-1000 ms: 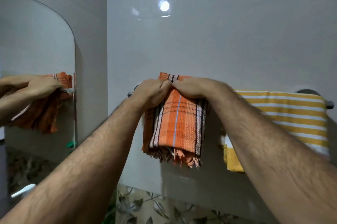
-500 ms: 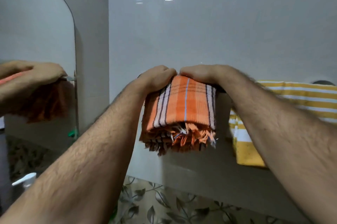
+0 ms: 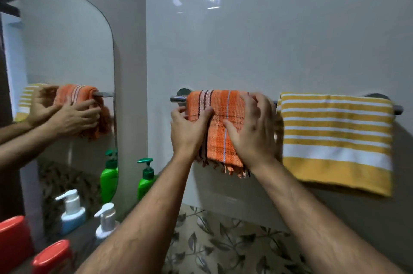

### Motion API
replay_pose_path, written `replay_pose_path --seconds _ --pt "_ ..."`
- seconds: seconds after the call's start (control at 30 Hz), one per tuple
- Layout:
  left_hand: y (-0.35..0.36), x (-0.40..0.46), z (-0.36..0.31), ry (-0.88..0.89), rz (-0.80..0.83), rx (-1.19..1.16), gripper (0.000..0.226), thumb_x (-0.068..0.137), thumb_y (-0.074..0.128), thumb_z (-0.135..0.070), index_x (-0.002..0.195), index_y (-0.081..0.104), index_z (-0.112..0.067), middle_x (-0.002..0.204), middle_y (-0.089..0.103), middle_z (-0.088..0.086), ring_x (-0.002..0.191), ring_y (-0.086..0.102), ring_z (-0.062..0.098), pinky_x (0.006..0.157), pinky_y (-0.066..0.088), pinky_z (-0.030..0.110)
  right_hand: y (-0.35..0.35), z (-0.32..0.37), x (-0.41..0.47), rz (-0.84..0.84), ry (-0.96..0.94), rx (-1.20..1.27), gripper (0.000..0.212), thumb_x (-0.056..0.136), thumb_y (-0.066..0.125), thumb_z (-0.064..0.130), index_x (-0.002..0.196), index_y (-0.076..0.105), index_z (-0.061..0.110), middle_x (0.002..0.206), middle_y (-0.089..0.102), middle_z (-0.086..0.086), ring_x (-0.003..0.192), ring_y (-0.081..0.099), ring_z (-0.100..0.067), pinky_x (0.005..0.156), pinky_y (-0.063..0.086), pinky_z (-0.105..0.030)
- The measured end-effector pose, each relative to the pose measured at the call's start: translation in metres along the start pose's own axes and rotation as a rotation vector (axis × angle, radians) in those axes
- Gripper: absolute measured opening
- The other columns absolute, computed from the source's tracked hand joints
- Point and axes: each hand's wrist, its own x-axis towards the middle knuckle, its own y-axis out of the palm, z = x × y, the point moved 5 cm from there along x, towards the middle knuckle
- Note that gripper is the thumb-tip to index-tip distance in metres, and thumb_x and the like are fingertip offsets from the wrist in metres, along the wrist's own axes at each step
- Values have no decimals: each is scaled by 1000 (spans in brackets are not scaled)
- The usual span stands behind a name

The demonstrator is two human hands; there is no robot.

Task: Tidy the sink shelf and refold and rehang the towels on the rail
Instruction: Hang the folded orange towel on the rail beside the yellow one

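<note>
An orange plaid towel (image 3: 220,126) hangs folded over the left end of the chrome rail (image 3: 177,99), its fringed hem dangling below both hands. The left hand (image 3: 188,130) lies against the towel's left edge, thumb spread across the front of the cloth and fingers curled around the side; whether they pinch the fabric cannot be told. The right hand (image 3: 252,130) lies flat on the towel's right half, fingers apart and slightly bent, pressing on the cloth rather than gripping it. Just beside it, toward the right end of the rail, a yellow and white striped towel (image 3: 335,139) hangs folded, and the two cloths sit close together without clearly touching.

On the shelf (image 3: 87,240) under the mirror (image 3: 67,61), a green pump bottle (image 3: 145,180) stands upright at the back, against the wall corner. Nearer the front edge stands a white pump dispenser (image 3: 105,220), its contents not readable. At the shelf's front left corner sits a red-capped container (image 3: 52,257), blurred. The mirror repeats the bottles, both hands and both towels.
</note>
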Motion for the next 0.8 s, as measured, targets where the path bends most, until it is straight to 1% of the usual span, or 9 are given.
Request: replay_pose_path --seconds 0.07,0.17,0.3,0.37,0.43,0.53,0.67,0.73,0.8 --pt "3 2 9 -103 119 -140 80 59 73 -70 117 44 -24 110 65 -2 100 65 15 92 53 40 -7 1 -21 -89 70 19 57 75 78 33 122 56 9 121 55 -13 114 52 -30 99 38 -39" --pt "-1 7 10 -70 209 -201 72 61 81 -59 114 57 -16 105 70 0 94 69 15 89 56 42 -3 -8 -30 -51 322 178 62 71 83 36 118 52 9 114 61 -8 107 56 -23 95 39 -30" --pt "-11 16 10 -45 246 -198 58 57 83 -56 97 70 -16 93 76 3 86 74 19 85 58 45 29 -31 -18 354 713 546 69 68 83 51 115 50 12 113 64 -1 104 62 -20 90 53 -39" --pt "-16 23 10 -15 207 -159 57 55 83 -57 95 70 -20 93 76 0 87 73 17 85 58 43 32 -30 -13 418 671 590 61 70 81 50 114 58 14 106 69 4 97 67 -16 83 56 -34" --pt "-14 23 9 -14 221 -202 57 61 85 -49 104 66 -18 101 74 2 91 72 16 85 58 40 24 -27 -9 338 592 475 57 72 81 49 114 57 17 103 66 9 92 64 -11 72 52 -25" --pt "-6 18 11 -76 258 -278 61 76 80 -39 120 49 -10 114 65 8 97 67 17 79 56 30 24 -35 -12 241 623 355 87 66 81 58 128 39 14 120 57 2 109 55 -16 88 48 -31" --pt "5 12 3 -32 404 -355 74 76 73 -51 132 43 -15 121 64 5 105 68 19 91 56 37 41 -42 -15 372 680 413 128 42 64 93 141 21 24 134 55 -1 122 54 -20 102 47 -43" --pt "6 8 0 -2 450 -380 68 78 69 -48 134 46 -16 120 67 4 104 69 16 88 57 33 47 -46 -13 430 663 484 130 36 64 94 139 31 23 126 63 5 115 60 -15 98 50 -39" --pt "6 7 1 -3 470 -373 64 79 69 -47 131 50 -16 119 68 5 103 70 16 85 57 31 49 -46 -9 501 653 563 115 39 74 84 130 49 19 113 69 9 104 66 -10 92 54 -33"
